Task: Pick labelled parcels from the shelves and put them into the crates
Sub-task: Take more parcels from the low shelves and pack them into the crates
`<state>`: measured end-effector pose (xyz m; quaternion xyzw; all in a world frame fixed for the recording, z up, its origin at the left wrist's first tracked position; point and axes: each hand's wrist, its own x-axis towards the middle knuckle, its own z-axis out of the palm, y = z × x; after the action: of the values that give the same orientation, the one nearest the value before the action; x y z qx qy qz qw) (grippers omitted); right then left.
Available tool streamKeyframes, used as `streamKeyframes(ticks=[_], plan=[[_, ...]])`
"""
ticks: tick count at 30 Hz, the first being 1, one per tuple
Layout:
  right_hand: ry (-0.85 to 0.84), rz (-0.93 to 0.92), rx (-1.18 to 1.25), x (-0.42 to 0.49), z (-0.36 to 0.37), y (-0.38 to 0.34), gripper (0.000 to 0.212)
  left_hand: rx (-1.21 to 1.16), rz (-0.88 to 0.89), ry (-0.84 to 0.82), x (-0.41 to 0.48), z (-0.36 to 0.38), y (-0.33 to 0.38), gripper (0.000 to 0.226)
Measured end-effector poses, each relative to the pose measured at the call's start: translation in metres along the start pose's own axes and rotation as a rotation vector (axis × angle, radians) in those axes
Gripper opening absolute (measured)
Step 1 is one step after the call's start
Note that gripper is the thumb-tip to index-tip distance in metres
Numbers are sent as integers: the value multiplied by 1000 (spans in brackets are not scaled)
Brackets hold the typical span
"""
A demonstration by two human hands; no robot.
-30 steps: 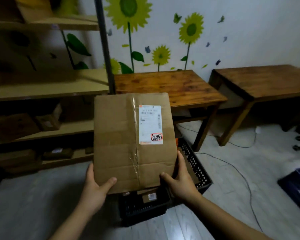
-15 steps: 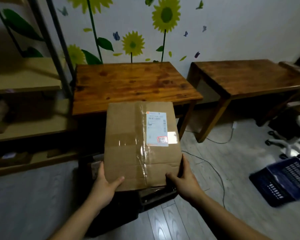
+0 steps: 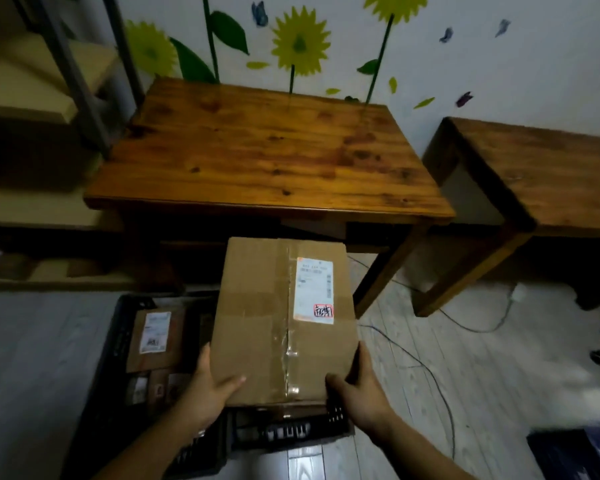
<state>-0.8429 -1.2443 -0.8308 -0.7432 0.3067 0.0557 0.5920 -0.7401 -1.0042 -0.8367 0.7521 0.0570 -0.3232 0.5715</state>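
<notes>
I hold a large cardboard parcel (image 3: 274,320) with a taped seam and a white shipping label (image 3: 314,289) on its top right. My left hand (image 3: 210,384) grips its near left corner and my right hand (image 3: 357,384) grips its near right corner. The parcel hovers over the right part of a black plastic crate (image 3: 118,334) on the floor. Inside the crate on the left lies a smaller brown labelled parcel (image 3: 155,336), with more small packets (image 3: 149,389) below it. The crate's right half is hidden under the held parcel.
A wooden table (image 3: 264,150) stands just behind the crate, and a second wooden table (image 3: 548,174) is to the right. Metal-framed shelves (image 3: 42,98) fill the left side. Cables (image 3: 430,368) run across the floor at the right. A dark blue crate (image 3: 575,452) sits at the lower right corner.
The view has tilted down and moved closer to the floor. The parcel has come lower over the black crate, whose inside with the smaller parcels now shows. Both hands keep their grip.
</notes>
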Motion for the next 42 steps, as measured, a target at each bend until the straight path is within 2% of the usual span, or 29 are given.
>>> streamKeyframes(ticks=[4, 11, 14, 22, 27, 37, 42], plan=[[-111, -5, -60, 85, -9, 63, 63, -18, -72, 54, 69, 46, -59, 90], [-199, 40, -195, 161, 6, 150, 88, 71, -109, 154, 136, 75, -121, 94], [-171, 32, -245, 184, 19, 165, 93, 154, -108, 182, 157, 78, -132, 94], [-78, 69, -284, 213, 16, 175, 83, 304, -57, 124, 191, 89, -124, 94], [52, 32, -319, 203, -6, 172, 76, 276, -60, 72, 187, 109, -120, 93], [-11, 131, -364, 206, -16, 178, 82, 386, -129, -3, 199, 117, -120, 97], [16, 45, -431, 197, -21, 173, 80, 335, -117, 44, 192, 119, -124, 91]])
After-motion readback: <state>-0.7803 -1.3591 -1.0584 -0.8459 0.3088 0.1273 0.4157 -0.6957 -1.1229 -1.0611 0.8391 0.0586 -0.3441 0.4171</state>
